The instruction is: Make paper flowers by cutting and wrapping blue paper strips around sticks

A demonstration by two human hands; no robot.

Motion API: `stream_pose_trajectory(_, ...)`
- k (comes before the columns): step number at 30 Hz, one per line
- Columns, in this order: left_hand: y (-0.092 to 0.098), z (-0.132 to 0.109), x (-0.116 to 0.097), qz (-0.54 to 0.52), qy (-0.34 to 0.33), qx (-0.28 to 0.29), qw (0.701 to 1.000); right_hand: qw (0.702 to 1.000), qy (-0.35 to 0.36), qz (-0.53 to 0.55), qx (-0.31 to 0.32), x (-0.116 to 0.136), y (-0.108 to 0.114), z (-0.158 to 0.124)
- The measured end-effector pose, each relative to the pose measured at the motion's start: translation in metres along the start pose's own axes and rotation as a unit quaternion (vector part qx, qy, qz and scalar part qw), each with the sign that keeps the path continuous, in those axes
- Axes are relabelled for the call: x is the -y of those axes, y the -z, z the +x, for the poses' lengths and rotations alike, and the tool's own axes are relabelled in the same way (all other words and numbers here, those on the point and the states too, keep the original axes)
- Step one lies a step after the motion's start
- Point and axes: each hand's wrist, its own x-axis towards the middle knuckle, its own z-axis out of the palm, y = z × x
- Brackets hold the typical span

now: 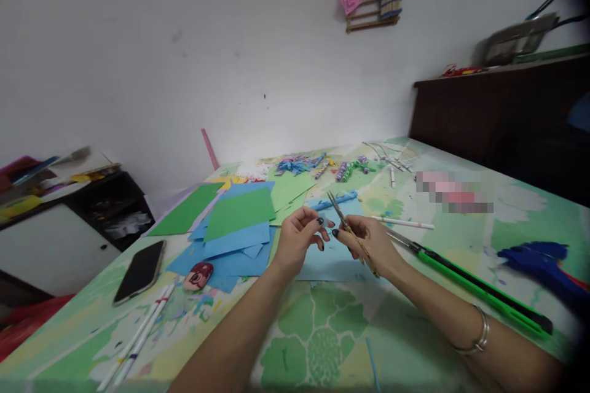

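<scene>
My left hand (298, 238) pinches a small pale-blue paper piece (325, 221) between thumb and fingertips, just above the table. My right hand (369, 244) is closed round a pair of thin metal scissors (346, 227), whose blades point up and left, right beside that paper piece. Both hands hover over a light-blue paper sheet (325, 263) lying on the green flower-patterned tablecloth (322, 331).
Green and blue paper sheets (237, 221) are stacked at left. A black phone (141, 270), white sticks (138, 338) and a small pink object (198, 275) lie at front left. A green utility knife (474, 285) and blue glue gun (539, 261) lie at right. Rolled paper bits (322, 167) sit by the wall.
</scene>
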Motion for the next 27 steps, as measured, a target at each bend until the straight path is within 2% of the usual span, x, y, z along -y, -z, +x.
stream_pose_trajectory(5,0.0000,-0.0003,-0.0003,0.014,0.000,-0.014,1.000,0.990,0.074,-0.114,-0.022,0.0051,-0.0011,-0.0056)
stream_pose_trajectory(11,0.0011,0.0007,0.0011,0.011,-0.004,-0.011,1.000,0.979,0.102,-0.175,-0.023,0.0023,-0.0036,-0.0055)
stream_pose_trajectory(27,0.0008,0.0031,0.0044,0.006,-0.006,0.002,1.000,0.970,0.133,-0.194,-0.059,-0.0021,-0.0064,-0.0058)
